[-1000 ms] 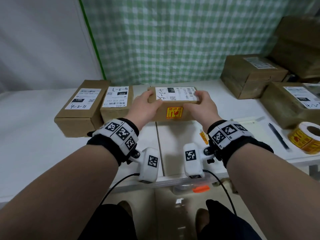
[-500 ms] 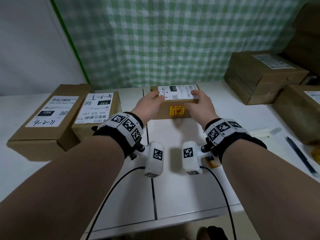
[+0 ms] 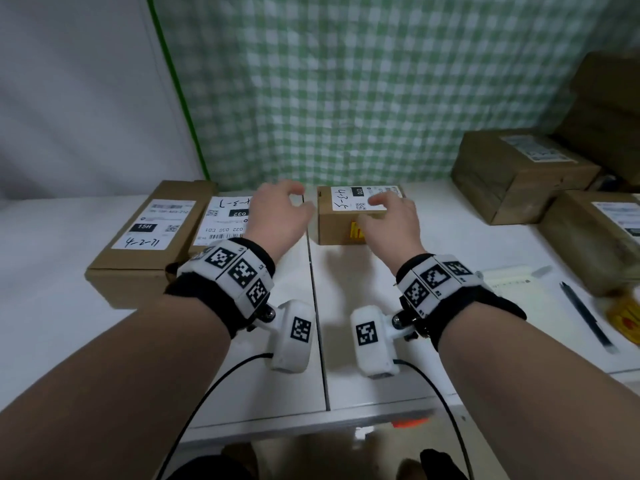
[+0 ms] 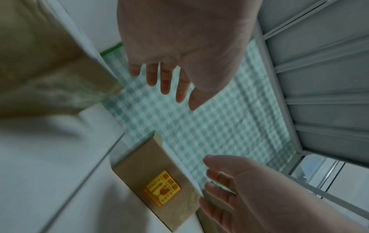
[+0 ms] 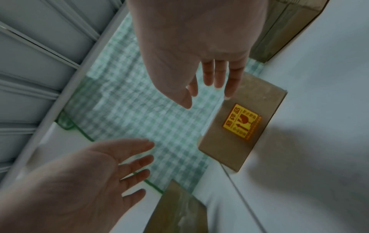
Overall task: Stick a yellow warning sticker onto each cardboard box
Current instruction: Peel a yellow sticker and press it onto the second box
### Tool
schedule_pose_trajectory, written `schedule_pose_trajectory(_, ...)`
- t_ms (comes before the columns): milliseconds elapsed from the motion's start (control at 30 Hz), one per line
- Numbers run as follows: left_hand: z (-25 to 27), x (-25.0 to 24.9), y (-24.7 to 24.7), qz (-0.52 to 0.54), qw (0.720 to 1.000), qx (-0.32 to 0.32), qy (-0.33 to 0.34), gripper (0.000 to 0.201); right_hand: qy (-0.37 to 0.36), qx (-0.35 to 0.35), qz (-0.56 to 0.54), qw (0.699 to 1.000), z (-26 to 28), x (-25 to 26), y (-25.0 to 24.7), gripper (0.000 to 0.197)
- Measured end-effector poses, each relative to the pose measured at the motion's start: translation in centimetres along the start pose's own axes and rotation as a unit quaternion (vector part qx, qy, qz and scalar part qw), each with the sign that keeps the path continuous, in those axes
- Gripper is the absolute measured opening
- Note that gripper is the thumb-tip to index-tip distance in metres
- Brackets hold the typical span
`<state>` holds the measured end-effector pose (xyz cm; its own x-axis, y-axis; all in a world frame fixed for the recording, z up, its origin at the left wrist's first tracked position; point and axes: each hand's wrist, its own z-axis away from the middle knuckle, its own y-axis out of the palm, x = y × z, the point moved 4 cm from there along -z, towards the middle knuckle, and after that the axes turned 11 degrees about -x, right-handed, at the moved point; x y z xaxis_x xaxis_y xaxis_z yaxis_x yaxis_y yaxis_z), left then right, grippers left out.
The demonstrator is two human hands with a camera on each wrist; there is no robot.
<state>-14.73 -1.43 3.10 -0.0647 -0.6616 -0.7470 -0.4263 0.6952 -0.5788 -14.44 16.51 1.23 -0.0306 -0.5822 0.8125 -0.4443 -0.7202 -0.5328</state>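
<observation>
A small cardboard box [image 3: 341, 225] stands at the back middle of the white table [image 3: 363, 282], with a yellow warning sticker [image 3: 356, 231] on its front face. The sticker [image 5: 241, 121] shows plainly in the right wrist view and on the box [image 4: 151, 167] in the left wrist view. My left hand [image 3: 294, 199] hangs open just left of the box, clear of it. My right hand [image 3: 381, 209] is open, its straight fingers over the box's top label; I cannot tell whether they touch. Neither hand holds anything.
Two labelled boxes [image 3: 149, 237] [image 3: 225, 220] lie side by side at the left. Larger boxes [image 3: 519, 174] [image 3: 595, 237] stand at the right, with more stacked behind. A pen [image 3: 585, 317], a white sheet [image 3: 509, 282] and the yellow sticker roll [image 3: 623, 317] lie at the right edge.
Both hands gripped the small box by its ends and set it at the back of the table. Now they have let go, and the left hand has moved off to the left.
</observation>
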Motion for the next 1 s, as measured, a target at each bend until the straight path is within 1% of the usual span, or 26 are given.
schedule_pose_trajectory(67,0.2,1.3,-2.4,-0.052,0.998,-0.042,-0.001,0.036,-0.01,0.03,-0.001,0.999,1.4,1.0,0.5,0.036)
schedule_pose_trajectory(133,0.6,2.9,-4.4,-0.109,0.992,-0.062,-0.02,0.036,-0.012,0.057,-0.025,0.998,2.8,1.7,1.2,0.032)
schedule_pose_trajectory(167,0.8,3.8,-5.1,-0.125,0.99,-0.06,-0.037,0.037,-0.009,0.07,-0.037,0.997,3.6,2.0,1.6,0.03)
schedule_pose_trajectory(233,1.5,5.3,-5.9,-0.136,0.988,-0.036,-0.071,0.042,-0.001,0.097,-0.05,0.994,5.2,2.3,2.5,0.028)
schedule_pose_trajectory(333,2.3,6.5,-5.9,-0.186,0.98,0.001,-0.074,0.053,0.011,0.143,-0.047,0.989,7.3,2.7,3.7,0.033)
schedule_pose_trajectory(400,2.8,6.6,-5.8,-0.226,0.971,0.006,-0.082,0.058,0.018,0.171,-0.049,0.984,8.3,2.9,4.3,0.037)
schedule_pose_trajectory(467,3.1,6.4,-5.5,-0.241,0.966,0.019,-0.096,0.061,0.022,0.188,-0.05,0.981,9.1,3.0,4.7,0.038)
schedule_pose_trajectory(533,3.4,6.2,-5.1,-0.238,0.965,0.027,-0.11,0.064,0.025,0.192,-0.05,0.98,9.3,3.0,4.8,0.037)
schedule_pose_trajectory(667,3.6,6.3,-4.9,-0.228,0.965,0.011,-0.131,0.069,0.043,0.184,-0.058,0.98,9.3,2.5,4.0,0.035)
schedule_pose_trajectory(733,3.8,6.5,-4.9,-0.204,0.968,-0.003,-0.144,0.072,0.048,0.175,-0.059,0.982,9.1,2.1,3.5,0.035)
schedule_pose_trajectory(800,4.1,6.7,-4.9,-0.175,0.974,-0.016,-0.142,0.078,0.05,0.161,-0.063,0.984,8.7,1.8,2.9,0.034)
schedule_pose_trajectory(867,4.5,6.6,-4.9,-0.156,0.981,-0.019,-0.115,0.084,0.053,0.143,-0.067,0.986,8.3,1.5,2.3,0.034)
schedule_pose_trajectory(1000,6.1,5.7,-5.1,-0.106,0.994,-0.021,-0.032,0.088,0.061,0.104,-0.088,0.989,8.0,1.2,1.1,0.033)
